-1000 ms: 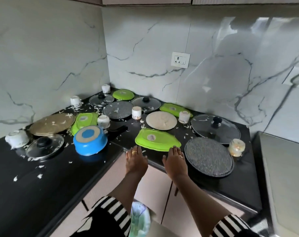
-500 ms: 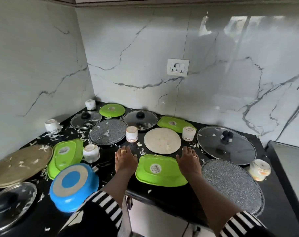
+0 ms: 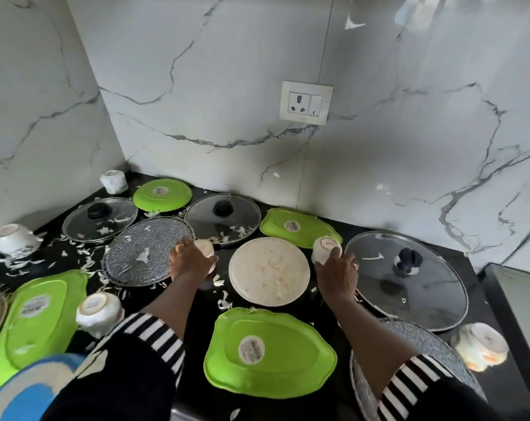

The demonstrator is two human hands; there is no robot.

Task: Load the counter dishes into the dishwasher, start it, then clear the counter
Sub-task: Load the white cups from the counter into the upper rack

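Observation:
Upturned dishes cover the black counter (image 3: 288, 402). My left hand (image 3: 191, 262) grips a small white cup (image 3: 205, 248) standing upside down beside a grey speckled plate (image 3: 148, 255). My right hand (image 3: 336, 273) grips a second upturned white cup (image 3: 326, 250) at the right of a round cream plate (image 3: 269, 271). A green plate (image 3: 270, 352) lies nearest me, between my forearms. Glass lids (image 3: 406, 284) (image 3: 222, 217) sit to the right and behind.
More green plates (image 3: 37, 317) (image 3: 162, 194) (image 3: 297, 227), a glass lid (image 3: 100, 218), white cups (image 3: 98, 309) (image 3: 480, 346) (image 3: 13, 243) (image 3: 114, 181) and a blue pan (image 3: 24, 390) are spread around. White food scraps litter the counter. Marble walls with a socket (image 3: 306, 102) close the back.
Both hands moved forward from beside the near green plate to the two small white cups and took hold of them. The camera has leaned in closer over the counter.

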